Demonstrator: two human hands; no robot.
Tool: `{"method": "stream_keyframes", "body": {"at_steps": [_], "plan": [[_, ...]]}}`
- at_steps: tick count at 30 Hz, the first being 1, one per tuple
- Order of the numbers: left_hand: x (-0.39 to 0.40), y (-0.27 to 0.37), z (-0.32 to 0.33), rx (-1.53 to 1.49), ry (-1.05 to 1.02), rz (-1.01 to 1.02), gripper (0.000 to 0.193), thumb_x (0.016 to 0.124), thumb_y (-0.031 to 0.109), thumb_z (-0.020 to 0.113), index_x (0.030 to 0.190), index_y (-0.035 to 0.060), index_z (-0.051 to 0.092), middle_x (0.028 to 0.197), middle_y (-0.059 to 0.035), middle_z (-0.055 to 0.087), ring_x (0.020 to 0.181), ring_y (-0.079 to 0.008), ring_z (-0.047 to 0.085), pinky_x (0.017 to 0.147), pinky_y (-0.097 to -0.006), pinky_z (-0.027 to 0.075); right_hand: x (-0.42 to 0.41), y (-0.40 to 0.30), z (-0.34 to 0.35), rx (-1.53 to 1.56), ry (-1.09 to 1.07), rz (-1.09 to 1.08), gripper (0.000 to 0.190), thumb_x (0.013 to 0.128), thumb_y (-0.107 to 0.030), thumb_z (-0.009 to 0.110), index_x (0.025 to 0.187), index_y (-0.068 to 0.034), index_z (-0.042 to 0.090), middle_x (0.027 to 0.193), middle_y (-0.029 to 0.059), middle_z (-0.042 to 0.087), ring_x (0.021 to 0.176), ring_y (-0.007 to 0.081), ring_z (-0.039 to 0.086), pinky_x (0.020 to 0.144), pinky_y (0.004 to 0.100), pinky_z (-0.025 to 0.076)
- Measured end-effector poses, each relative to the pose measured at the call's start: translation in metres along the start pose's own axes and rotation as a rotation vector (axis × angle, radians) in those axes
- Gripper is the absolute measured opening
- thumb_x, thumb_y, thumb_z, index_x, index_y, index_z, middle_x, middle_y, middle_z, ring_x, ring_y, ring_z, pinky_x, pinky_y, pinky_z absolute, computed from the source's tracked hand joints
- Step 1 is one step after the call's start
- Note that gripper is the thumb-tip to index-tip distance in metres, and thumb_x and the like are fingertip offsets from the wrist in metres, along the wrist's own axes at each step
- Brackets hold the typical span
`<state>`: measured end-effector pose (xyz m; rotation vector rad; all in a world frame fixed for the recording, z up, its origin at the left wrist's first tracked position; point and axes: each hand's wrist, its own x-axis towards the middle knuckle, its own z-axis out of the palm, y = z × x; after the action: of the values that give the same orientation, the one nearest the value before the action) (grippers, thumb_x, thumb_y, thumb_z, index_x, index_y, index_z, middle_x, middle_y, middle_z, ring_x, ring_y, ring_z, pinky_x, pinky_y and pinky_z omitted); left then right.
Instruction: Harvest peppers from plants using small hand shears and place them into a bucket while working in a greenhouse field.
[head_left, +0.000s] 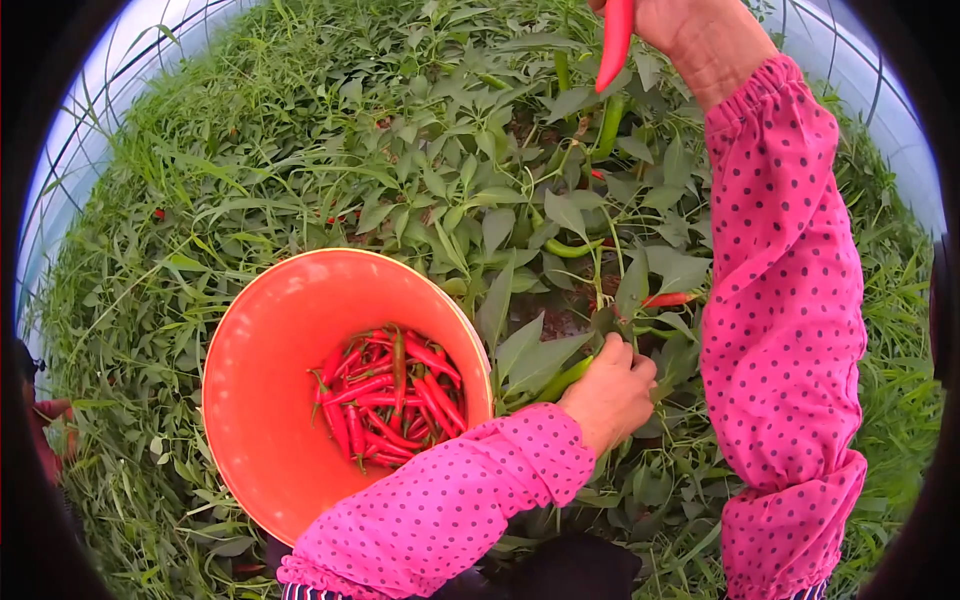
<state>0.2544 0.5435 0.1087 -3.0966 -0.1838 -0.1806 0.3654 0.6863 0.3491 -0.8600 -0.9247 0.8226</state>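
At the top edge of the view, my right hand (664, 26) holds a long red chili pepper (616, 45) that points downward. Its fingers are partly cut off by the frame. My left hand (613, 394) reaches low into a pepper plant (600, 270), its fingers curled among the leaves. The fingertips are hidden, so I cannot tell what they grip. A green pepper (566, 380) hangs right beside that hand. Under my left forearm stands an orange-red bucket (277, 360), with a heap of red chili peppers (390, 397) inside, one of them brownish green.
More fruit hangs nearby: a red pepper (670, 299), a curved green pepper (570, 248) and a long green pepper (610, 124). Dense foliage and tall grass (225, 165) surround the bucket. A hooped plastic tunnel wall (874, 97) curves behind. Part of another person (51, 431) shows at far left.
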Motion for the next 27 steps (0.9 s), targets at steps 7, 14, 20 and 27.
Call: {"method": "stream_keyframes", "body": {"at_steps": [7,14,20,27], "plan": [[0.0,-0.003,0.005,-0.063,0.439,0.029,0.02,0.077,0.017,0.058,0.09,0.0138,0.072,0.094,-0.0037,0.058,0.095,-0.0266,0.053,0.094,-0.0433,0.034,-0.125,0.071,0.058,-0.354,-0.772,-0.032,0.037,0.087,-0.028,0.055,0.079,0.008,0.062,0.074,0.0193,0.064,0.08,0.0296,0.066,0.074,0.038,0.05],[-0.011,-0.004,-0.026,0.03,-0.063,0.058,0.011,0.072,0.013,0.058,0.078,0.0113,0.068,0.092,-0.0039,0.054,0.092,-0.0248,0.051,0.093,-0.0411,0.035,-0.086,0.07,-0.136,-0.645,-0.107,0.176,0.028,0.09,-0.026,0.055,0.084,0.0,0.062,0.084,0.0071,0.065,0.075,0.0139,0.063,0.07,0.0275,0.049],[0.001,-0.005,-0.041,-0.01,-0.264,0.042,0.011,0.072,0.013,0.058,0.077,0.0085,0.067,0.102,-0.0062,0.053,0.095,-0.0258,0.05,0.092,-0.042,0.035,-0.096,0.155,-0.266,-1.117,0.035,0.321,0.03,0.078,-0.022,0.056,0.08,0.007,0.063,0.085,0.0256,0.064,0.084,0.0395,0.061,0.078,0.0421,0.047],[0.004,-0.007,-0.035,0.113,-0.249,0.05,0.025,0.069,0.023,0.064,0.093,0.016,0.066,0.104,0.0019,0.051,0.093,-0.0197,0.049,0.085,-0.0408,0.034,-0.079,0.192,-0.27,-1.11,-0.39,0.303,0.03,0.079,-0.021,0.062,0.102,-0.003,0.066,0.096,0.0196,0.065,0.088,0.0322,0.063,0.078,0.0375,0.048]]}}
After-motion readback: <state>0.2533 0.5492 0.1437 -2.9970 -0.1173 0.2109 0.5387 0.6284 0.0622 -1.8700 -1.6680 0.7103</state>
